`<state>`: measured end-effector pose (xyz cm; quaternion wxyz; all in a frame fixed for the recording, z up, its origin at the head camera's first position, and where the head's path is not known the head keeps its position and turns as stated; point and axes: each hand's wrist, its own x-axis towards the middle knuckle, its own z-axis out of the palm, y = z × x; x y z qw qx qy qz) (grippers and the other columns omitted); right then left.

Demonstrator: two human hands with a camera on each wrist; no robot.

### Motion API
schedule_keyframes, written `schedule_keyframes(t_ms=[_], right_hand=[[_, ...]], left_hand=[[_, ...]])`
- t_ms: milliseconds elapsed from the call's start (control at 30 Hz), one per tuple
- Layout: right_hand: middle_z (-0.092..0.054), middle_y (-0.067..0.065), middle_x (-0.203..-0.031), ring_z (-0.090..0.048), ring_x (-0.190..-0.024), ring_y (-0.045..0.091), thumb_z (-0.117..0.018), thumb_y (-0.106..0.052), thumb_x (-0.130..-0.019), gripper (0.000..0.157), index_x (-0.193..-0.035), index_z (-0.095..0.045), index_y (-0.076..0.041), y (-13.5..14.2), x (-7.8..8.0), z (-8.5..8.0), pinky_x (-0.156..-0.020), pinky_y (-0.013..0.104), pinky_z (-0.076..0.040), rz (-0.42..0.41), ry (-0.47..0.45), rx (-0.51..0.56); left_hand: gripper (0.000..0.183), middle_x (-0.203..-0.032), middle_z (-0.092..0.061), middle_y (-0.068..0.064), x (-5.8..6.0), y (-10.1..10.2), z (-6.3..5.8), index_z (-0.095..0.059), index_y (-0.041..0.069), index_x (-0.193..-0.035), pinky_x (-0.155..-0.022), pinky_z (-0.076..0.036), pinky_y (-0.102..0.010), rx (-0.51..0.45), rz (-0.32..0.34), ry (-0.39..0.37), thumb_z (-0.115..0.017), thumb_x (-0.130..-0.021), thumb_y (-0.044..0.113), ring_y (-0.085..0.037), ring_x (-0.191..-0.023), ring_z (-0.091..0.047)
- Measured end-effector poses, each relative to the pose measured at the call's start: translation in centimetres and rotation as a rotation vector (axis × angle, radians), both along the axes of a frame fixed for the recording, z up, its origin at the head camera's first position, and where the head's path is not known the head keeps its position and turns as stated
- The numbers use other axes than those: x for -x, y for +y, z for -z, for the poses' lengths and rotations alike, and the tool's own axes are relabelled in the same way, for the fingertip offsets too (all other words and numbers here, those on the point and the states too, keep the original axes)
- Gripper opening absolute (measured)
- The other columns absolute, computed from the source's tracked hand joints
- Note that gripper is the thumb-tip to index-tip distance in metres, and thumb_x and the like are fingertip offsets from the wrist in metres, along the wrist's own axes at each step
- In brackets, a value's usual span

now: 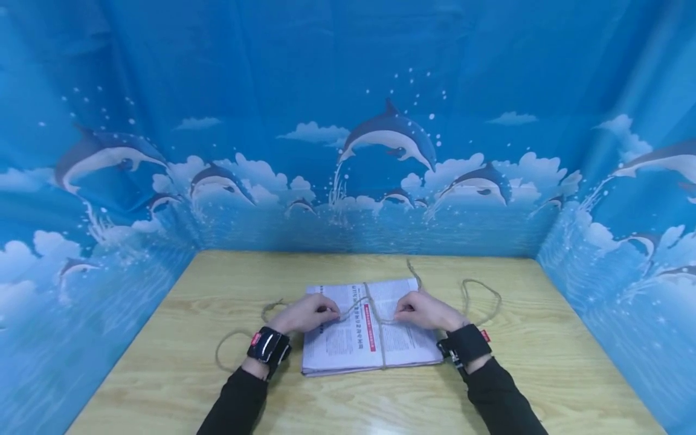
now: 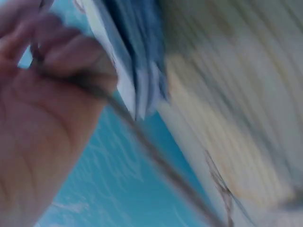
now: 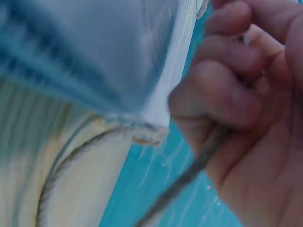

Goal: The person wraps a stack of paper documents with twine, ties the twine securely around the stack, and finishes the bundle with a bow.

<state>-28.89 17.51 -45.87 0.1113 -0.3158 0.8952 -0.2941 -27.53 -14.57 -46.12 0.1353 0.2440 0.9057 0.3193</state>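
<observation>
A stack of folded newspapers [image 1: 339,347] lies on the table with thin brown twine [image 1: 382,344] running over it from back to front. My left hand [image 1: 310,313] grips one length of the twine above the stack's left part; in the left wrist view the cord [image 2: 161,163] passes through the curled fingers [image 2: 78,56] and trails away. On the other side my right hand [image 1: 426,309] grips the other length, and its cord [image 3: 180,182] leaves the curled fingers [image 3: 213,94] in the right wrist view. Both lengths meet near the stack's middle.
Loose twine loops lie on the wooden table [image 1: 505,362], one beside the left wrist [image 1: 222,347] and one right of the stack [image 1: 497,296]. A blue dolphin-print curtain [image 1: 304,78] stands round the back and sides. Both wrists wear black camera straps.
</observation>
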Motion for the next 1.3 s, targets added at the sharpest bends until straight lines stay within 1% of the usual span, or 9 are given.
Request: schedule_keyframes(t_ms=[133,300,433,567,700,833,967,1100,1300], right_hand=[[-0.050,-0.010,-0.065,-0.042,-0.056,0.003,-0.064,-0.018,-0.095,0.019,-0.077,-0.068,-0.013,0.6,0.1,0.3,-0.055,0.019,-0.036,0.025,0.001,-0.007],[-0.042,-0.011,-0.060,-0.038,-0.053,0.002,-0.063,-0.017,-0.096,0.027,-0.069,-0.061,-0.012,1.3,0.2,0.7,-0.054,0.019,-0.033,-0.008,0.003,-0.017],[-0.043,-0.011,-0.062,-0.039,-0.054,0.002,-0.063,-0.018,-0.096,0.026,-0.071,-0.062,-0.012,1.5,0.3,0.8,-0.055,0.019,-0.034,-0.018,0.010,0.000],[-0.044,-0.010,-0.063,-0.038,-0.054,0.003,-0.060,-0.021,-0.098,0.026,-0.074,-0.063,-0.011,2.0,0.3,0.6,-0.056,0.020,-0.033,0.013,0.003,0.006],[-0.040,-0.010,-0.057,-0.031,-0.048,0.005,-0.056,-0.026,-0.101,0.037,-0.068,-0.064,-0.011,2.8,-0.1,0.6,-0.053,0.020,-0.029,0.066,-0.028,-0.021],[-0.035,-0.011,-0.050,-0.025,-0.045,0.006,-0.054,-0.036,-0.101,0.047,-0.062,-0.066,-0.012,3.4,-0.5,0.8,-0.050,0.020,-0.025,0.135,-0.051,-0.027],[-0.035,-0.011,-0.049,-0.024,-0.044,0.005,-0.058,-0.040,-0.098,0.048,-0.060,-0.067,-0.011,3.4,-0.6,0.8,-0.048,0.020,-0.024,0.171,-0.058,-0.003],[-0.038,-0.010,-0.049,-0.027,-0.044,0.005,-0.063,-0.039,-0.095,0.046,-0.060,-0.064,-0.009,3.2,-0.7,0.9,-0.047,0.020,-0.023,0.198,-0.052,-0.010],[-0.040,-0.007,-0.055,-0.035,-0.050,0.011,-0.065,-0.044,-0.091,0.042,-0.062,-0.057,-0.015,3.3,-0.8,0.9,-0.050,0.025,-0.026,0.385,-0.040,-0.109]], left_hand=[[0.021,-0.072,-0.057,0.002,0.2,-1.2,-0.1,-0.070,0.014,-0.082,-0.055,-0.042,-0.024,0.021,0.011,-0.047,-0.057,-0.098,0.019,-0.010,-0.060,-0.049],[0.022,-0.071,-0.062,-0.003,0.3,-2.3,-0.4,-0.069,0.011,-0.079,-0.055,-0.042,-0.022,0.038,0.030,-0.081,-0.057,-0.098,0.015,-0.012,-0.061,-0.053],[0.023,-0.068,-0.062,-0.003,0.5,-2.8,-0.5,-0.070,0.012,-0.076,-0.052,-0.041,-0.022,0.067,-0.025,-0.055,-0.060,-0.096,0.014,-0.011,-0.057,-0.051],[0.024,-0.070,-0.057,0.000,0.7,-3.2,-0.3,-0.066,0.011,-0.074,-0.056,-0.041,-0.025,0.083,-0.055,-0.022,-0.059,-0.096,0.015,-0.011,-0.060,-0.048],[0.023,-0.077,-0.061,-0.001,0.8,-3.7,0.3,-0.069,0.010,-0.078,-0.066,-0.041,-0.027,0.013,-0.059,-0.082,-0.057,-0.097,0.014,-0.013,-0.070,-0.051],[0.025,-0.073,-0.062,-0.001,0.8,-3.8,0.5,-0.073,0.009,-0.076,-0.061,-0.038,-0.024,-0.072,-0.176,-0.136,-0.062,-0.095,0.022,-0.013,-0.064,-0.048],[0.038,-0.062,-0.051,0.002,0.5,-3.7,0.2,-0.071,0.007,-0.064,-0.048,-0.026,-0.023,-0.116,-0.295,-0.144,-0.068,-0.091,0.035,-0.012,-0.052,-0.034],[0.038,-0.057,-0.051,0.003,0.3,-3.5,0.2,-0.069,0.007,-0.060,-0.045,-0.022,-0.021,-0.090,-0.326,-0.169,-0.073,-0.087,0.033,-0.009,-0.047,-0.031],[0.032,-0.056,-0.047,0.004,-0.2,-3.1,0.6,-0.060,0.007,-0.064,-0.045,-0.026,-0.023,-0.052,-0.487,-0.197,-0.080,-0.079,0.028,-0.011,-0.049,-0.036]])
